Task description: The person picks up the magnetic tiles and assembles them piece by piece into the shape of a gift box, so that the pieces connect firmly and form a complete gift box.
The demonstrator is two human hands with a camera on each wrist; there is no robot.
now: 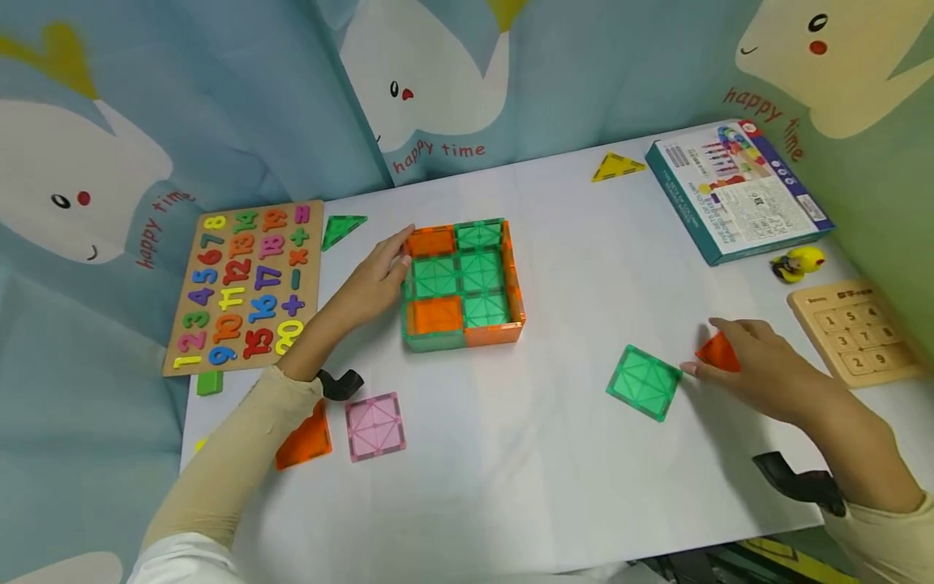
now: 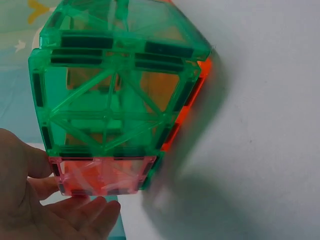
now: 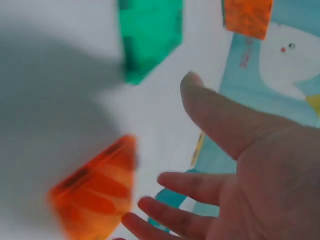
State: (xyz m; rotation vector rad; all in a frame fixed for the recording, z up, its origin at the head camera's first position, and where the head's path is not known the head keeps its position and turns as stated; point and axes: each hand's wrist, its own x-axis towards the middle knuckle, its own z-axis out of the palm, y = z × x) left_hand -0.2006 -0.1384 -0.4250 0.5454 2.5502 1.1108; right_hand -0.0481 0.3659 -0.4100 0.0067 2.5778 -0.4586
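Note:
A shallow tray built of green and orange magnetic tiles (image 1: 463, 280) stands mid-table. My left hand (image 1: 397, 251) rests against its left wall with straight fingers. In the left wrist view that green and orange wall (image 2: 112, 100) fills the frame, and the left hand (image 2: 75, 210) lies flat below it. At the right, my right hand (image 1: 699, 347) hovers with spread fingers over an orange triangle tile (image 1: 718, 354), beside a loose green square tile (image 1: 644, 381). In the right wrist view the open right hand (image 3: 170, 135) is near the blurred orange triangle (image 3: 95, 187), and the green tile (image 3: 150, 35) lies beyond.
A wooden number board (image 1: 241, 284) lies far left, with a green triangle (image 1: 341, 229) beside it. A pink square (image 1: 374, 426) and an orange tile (image 1: 305, 442) lie front left. At the back right are a yellow triangle (image 1: 616, 166), a printed box (image 1: 737, 191), a yellow toy (image 1: 799, 264) and a wooden number puzzle (image 1: 854, 332).

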